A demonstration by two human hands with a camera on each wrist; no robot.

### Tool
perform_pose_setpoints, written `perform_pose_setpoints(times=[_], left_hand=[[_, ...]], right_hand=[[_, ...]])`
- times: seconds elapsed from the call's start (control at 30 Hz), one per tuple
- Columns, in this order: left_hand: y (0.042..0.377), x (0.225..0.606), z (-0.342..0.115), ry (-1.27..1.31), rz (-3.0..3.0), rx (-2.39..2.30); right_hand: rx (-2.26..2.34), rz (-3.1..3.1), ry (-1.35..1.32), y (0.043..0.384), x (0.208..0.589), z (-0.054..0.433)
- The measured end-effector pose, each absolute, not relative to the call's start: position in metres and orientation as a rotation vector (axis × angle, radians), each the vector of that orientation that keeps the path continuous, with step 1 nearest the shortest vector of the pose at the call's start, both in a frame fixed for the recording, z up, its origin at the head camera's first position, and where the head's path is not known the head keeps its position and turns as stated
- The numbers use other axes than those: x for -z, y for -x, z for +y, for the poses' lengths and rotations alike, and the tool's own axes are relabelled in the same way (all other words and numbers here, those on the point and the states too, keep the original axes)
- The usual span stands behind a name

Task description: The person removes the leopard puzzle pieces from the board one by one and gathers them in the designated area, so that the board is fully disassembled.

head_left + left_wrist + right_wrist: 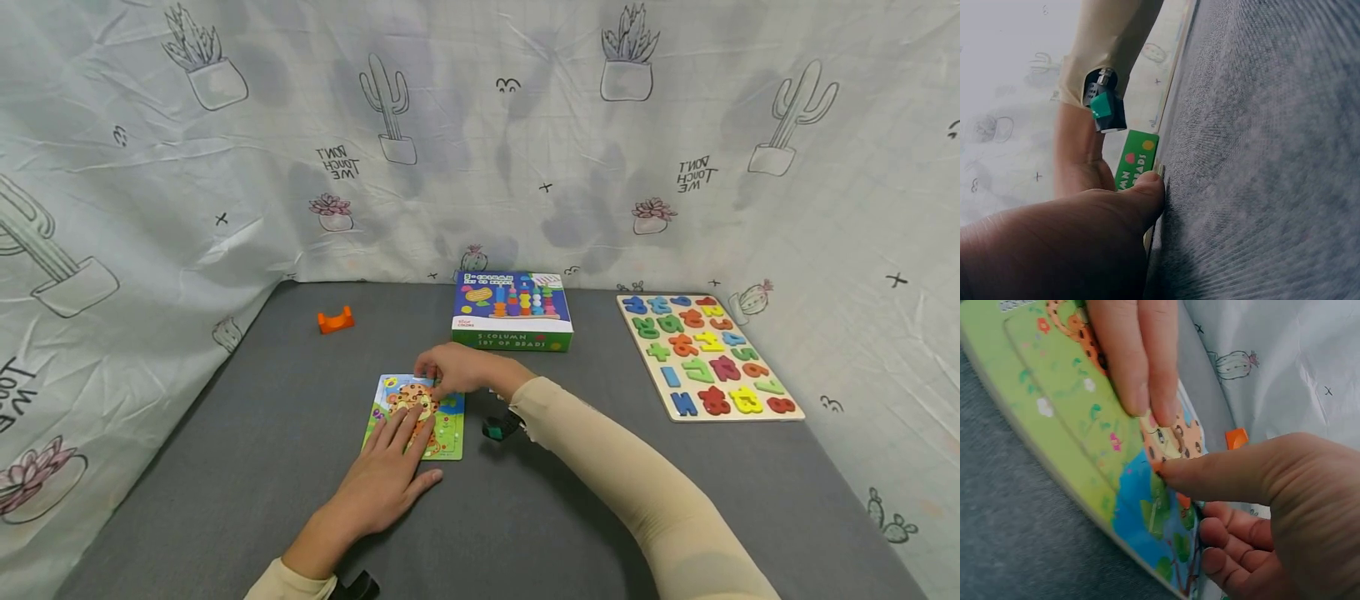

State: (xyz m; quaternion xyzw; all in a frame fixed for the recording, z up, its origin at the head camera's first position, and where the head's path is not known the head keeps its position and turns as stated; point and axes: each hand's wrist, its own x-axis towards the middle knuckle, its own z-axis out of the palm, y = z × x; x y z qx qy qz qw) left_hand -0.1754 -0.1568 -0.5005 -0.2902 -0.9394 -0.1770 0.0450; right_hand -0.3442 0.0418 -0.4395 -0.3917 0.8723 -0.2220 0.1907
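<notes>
Picture board (447,433): smooth printed face. Bench (247,467): matt, ribbed grey cloth. Far box (512,310): smooth printed card. Right board (675,362): pale wood. Backdrop (480,167): creased printed sheeting. Orange piece (336,322): smooth plastic.

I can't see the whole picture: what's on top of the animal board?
The left hand lies partly over the animal board; the right hand touches it. Beneath their fingers, part of the spotted animal is hidden.

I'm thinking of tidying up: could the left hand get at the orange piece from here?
Probably yes: the table between the left hand and the orange piece looks bare, though the hand would have to lift off the picture board.
</notes>
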Motion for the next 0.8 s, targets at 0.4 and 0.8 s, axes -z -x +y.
perform_pose_setpoints(times=[0.4,0.8], left_hand=[[0.174,0.496,-0.155,0.875,-2.894,0.512],[0.175,0.499,-0.156,0.889,-2.872,0.513]], right_hand=[[0.647,2.509,1.188,0.338,0.45,0.051],[0.672,2.546,1.171,0.331,0.451,0.051]])
